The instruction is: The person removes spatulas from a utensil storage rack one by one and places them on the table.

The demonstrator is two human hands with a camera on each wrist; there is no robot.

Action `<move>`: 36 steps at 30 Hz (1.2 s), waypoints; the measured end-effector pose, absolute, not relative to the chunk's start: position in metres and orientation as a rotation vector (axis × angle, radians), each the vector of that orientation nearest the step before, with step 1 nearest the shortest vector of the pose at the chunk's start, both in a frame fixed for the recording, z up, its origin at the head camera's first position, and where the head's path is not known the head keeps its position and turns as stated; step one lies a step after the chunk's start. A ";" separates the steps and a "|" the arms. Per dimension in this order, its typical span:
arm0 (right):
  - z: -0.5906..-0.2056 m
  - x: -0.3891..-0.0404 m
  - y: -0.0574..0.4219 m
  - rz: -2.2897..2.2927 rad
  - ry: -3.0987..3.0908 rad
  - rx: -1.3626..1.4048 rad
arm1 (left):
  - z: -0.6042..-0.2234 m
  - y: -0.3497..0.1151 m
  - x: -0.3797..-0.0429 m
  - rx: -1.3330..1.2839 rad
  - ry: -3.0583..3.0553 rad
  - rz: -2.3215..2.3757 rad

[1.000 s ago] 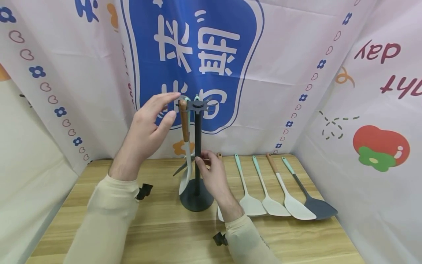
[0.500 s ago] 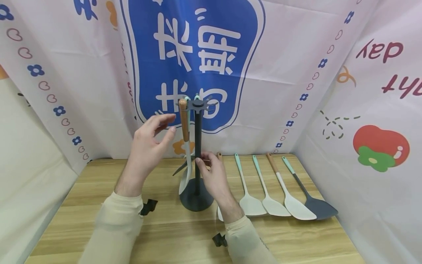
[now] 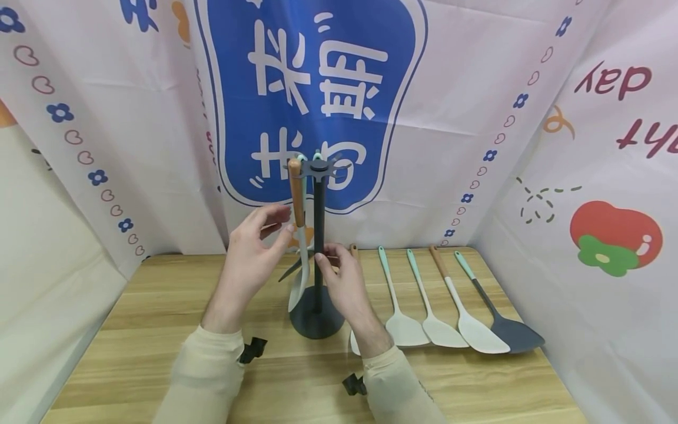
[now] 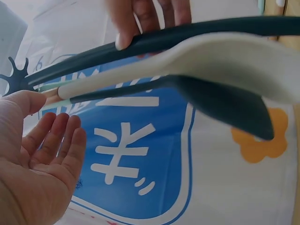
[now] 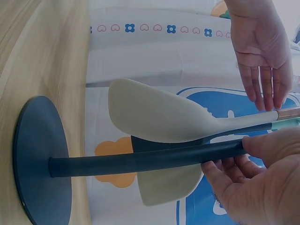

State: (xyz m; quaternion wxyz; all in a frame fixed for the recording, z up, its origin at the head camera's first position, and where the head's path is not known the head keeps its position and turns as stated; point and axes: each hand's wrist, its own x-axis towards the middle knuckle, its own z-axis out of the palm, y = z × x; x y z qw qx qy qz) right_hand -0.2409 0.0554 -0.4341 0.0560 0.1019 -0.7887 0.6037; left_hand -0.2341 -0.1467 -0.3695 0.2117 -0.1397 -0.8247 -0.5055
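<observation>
A dark utensil stand (image 3: 319, 229) stands upright on the table, its hooked top holding several hanging utensils. My right hand (image 3: 343, 282) grips the pole between thumb and fingers, as the right wrist view also shows. Nearest to my left hand (image 3: 254, 247) hangs a white spatula (image 5: 159, 112) with a wooden handle (image 3: 297, 194). The left fingers are relaxed and parted from the thumb, the fingertips close beside the handle. Behind that spatula hang a dark turner (image 4: 225, 108) with a mint handle and a cream-headed utensil (image 5: 171, 185), partly hidden.
Right of the stand, several spatulas lie in a row, among them a white one (image 3: 479, 333) and a dark turner (image 3: 511, 333). Another, with a wooden handle (image 3: 354, 252), is mostly hidden by my right arm. Printed cloth (image 3: 450, 88) surrounds the wooden table (image 3: 159, 306).
My left hand has dropped from the stand's hooked top and shifted slightly right, down beside the lower handle of the hanging spatula. My right hand has stayed on the pole.
</observation>
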 end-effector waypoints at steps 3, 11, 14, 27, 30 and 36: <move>-0.433 -0.241 0.056 1.838 -2.393 0.303 | -0.376 -0.143 -0.235 -0.374 -2.291 -1.441; -0.435 -0.242 0.057 1.823 -2.402 0.305 | -0.391 -0.134 -0.235 -0.337 -2.287 -1.479; -0.437 -0.243 0.057 1.821 -2.400 0.310 | -0.395 -0.131 -0.235 -0.328 -2.297 -1.496; -0.436 -0.242 0.057 1.828 -2.384 0.326 | -0.405 -0.121 -0.237 -0.254 -2.314 -1.591; -0.435 -0.242 0.057 1.828 -2.383 0.329 | -0.406 -0.120 -0.238 -0.251 -2.306 -1.612; -0.435 -0.242 0.057 1.818 -2.388 0.329 | -0.405 -0.122 -0.237 -0.237 -2.315 -1.618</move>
